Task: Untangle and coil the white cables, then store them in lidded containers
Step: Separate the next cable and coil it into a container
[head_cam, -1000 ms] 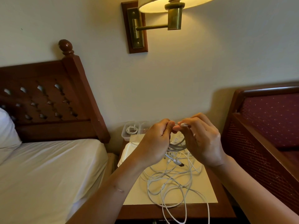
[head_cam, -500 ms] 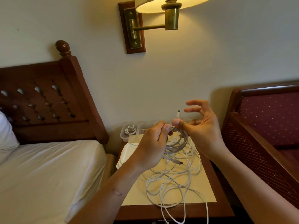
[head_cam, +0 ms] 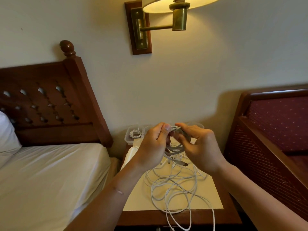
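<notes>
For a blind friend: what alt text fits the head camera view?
A left hand and a right hand grip a coil of white cable above a nightstand strewn with tangled cables. Behind, a clear container holds a coiled cable; a bed is left, a lamp above.

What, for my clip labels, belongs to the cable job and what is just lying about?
Job: left hand, right hand, half-coiled white cable, tangled white cables, clear plastic container.
Lying about: brass wall lamp, white-sheeted bed, wooden nightstand.
</notes>
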